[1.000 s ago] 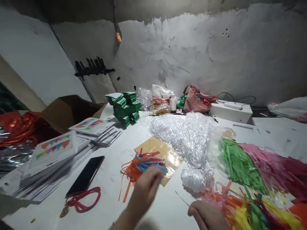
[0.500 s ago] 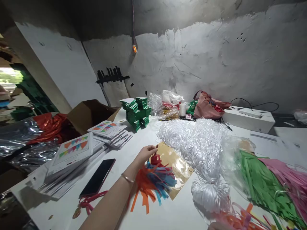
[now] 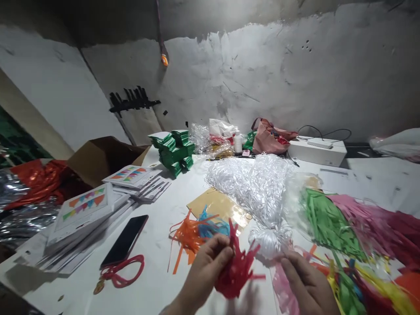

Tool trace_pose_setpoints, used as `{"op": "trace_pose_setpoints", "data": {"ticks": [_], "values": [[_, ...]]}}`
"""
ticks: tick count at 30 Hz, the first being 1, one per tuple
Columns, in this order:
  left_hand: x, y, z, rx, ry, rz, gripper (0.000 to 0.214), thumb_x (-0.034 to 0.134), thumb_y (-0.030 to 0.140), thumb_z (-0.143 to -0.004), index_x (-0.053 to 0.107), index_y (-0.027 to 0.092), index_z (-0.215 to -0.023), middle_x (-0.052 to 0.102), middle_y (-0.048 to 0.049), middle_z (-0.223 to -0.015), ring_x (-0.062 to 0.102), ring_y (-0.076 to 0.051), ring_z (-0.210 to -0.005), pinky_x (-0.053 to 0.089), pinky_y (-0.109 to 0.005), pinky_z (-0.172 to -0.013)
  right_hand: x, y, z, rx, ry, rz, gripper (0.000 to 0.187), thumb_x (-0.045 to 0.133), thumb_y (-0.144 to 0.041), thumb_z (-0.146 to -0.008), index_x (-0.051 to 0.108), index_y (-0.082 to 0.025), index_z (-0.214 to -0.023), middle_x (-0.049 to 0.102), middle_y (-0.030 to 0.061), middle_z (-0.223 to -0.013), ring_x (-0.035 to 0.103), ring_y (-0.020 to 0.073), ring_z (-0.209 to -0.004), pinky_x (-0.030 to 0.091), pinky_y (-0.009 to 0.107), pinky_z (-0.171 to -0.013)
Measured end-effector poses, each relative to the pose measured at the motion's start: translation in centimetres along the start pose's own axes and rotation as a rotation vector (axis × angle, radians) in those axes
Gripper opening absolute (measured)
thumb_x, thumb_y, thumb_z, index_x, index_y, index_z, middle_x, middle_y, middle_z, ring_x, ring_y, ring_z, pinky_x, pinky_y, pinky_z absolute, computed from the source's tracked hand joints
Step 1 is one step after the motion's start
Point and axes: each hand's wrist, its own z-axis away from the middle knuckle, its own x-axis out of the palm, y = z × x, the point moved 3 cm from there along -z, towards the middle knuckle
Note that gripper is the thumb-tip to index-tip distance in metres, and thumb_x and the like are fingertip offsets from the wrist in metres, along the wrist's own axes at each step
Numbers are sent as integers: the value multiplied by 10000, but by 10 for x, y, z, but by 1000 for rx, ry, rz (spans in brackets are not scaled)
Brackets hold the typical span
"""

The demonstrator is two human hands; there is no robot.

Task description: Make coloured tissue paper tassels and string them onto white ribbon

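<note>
My left hand (image 3: pixel 210 267), low in the middle, pinches a red paper tassel (image 3: pixel 236 273) with its cut strips fanning out. To the right, my right hand (image 3: pixel 305 280) is closed at the thumb and fingers on a pink tassel (image 3: pixel 285 286), whose strips hang beneath them; its top is hidden. Beyond my left hand an orange tassel (image 3: pixel 187 236) and a blue tassel (image 3: pixel 212 223) lie side by side, partly on a gold sheet (image 3: pixel 208 199). A large bundle of white string (image 3: pixel 259 179) spreads behind my hands, bunched at its near end.
Loose green tassels (image 3: pixel 328 223) and pink tassels (image 3: pixel 361 223) lie at right, with mixed strips nearer. At left are a phone (image 3: pixel 124 240) with a red strap, stacked printed cards (image 3: pixel 82 210) and green bundles (image 3: pixel 175 153). A white box (image 3: pixel 318 153) stands by the wall.
My left hand has moved nearer and right, now holding the red tassel; the orange and blue tassels lie on the table. My right hand has come up into view. The view has turned right.
</note>
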Motion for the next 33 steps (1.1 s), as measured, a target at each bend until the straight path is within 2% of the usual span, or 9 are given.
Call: {"op": "trace_pose_setpoints", "data": {"ticks": [3,7,11,17,20,24,29,33], "values": [[26,-30,26,-107,-94,-23,378,857,467,-709,644,157,-741,584,23,-605,480,-80,-513,363,-185,-499,5,-17,-1,19,-114,-60,345,565,-501,-942,712,-189,-974,708,61,-824,664,197,-750,519,243,-660],[45,-51,44,-173,-156,-35,351,822,491,-747,700,166,-801,613,3,-655,490,-103,-581,370,-208,-562,15,-25,2,63,-257,-177,355,595,-473,-919,651,-172,-740,572,2,-645,527,141,-607,423,237,-565],[52,-63,53,-210,-126,-5,412,795,556,-747,747,149,-789,591,-6,-648,482,-116,-611,387,-223,-600,11,-14,9,148,-233,-323,360,619,-485,-907,627,-166,-739,544,-9,-655,504,134,-634,411,245,-602],[57,-72,60,-336,-69,104,386,836,525,-712,731,158,-772,636,-21,-702,543,-125,-644,428,-221,-629,4,-6,16,195,-248,-506,336,661,-492,-886,683,-162,-831,573,-7,-700,504,127,-670,410,242,-644],[63,-72,61,-287,-66,87,398,822,551,-714,728,168,-762,634,-13,-676,545,-128,-617,434,-236,-630,3,-5,18,213,-266,-511,343,680,-502,-861,688,-160,-861,592,2,-713,527,134,-668,423,245,-641],[66,-71,61,-189,-33,-62,401,794,570,-737,747,176,-794,683,-30,-696,584,-159,-658,453,-242,-637,3,-1,21,227,-234,-381,334,664,-490,-854,693,-160,-898,540,-17,-667,456,114,-580,387,231,-554],[63,-70,59,-97,-52,-196,336,757,531,-787,761,200,-847,740,-56,-812,666,-224,-784,527,-291,-756,3,-4,21,199,-240,-219,259,604,-405,-873,689,-164,-912,458,-42,-621,365,101,-533,319,229,-507],[59,-73,60,-60,-38,-308,302,719,504,-825,763,209,-871,729,-59,-810,645,-218,-757,527,-289,-740,5,-9,18,184,-268,-153,232,576,-358,-854,686,-161,-906,489,-30,-638,378,104,-523,314,235,-499]]}}
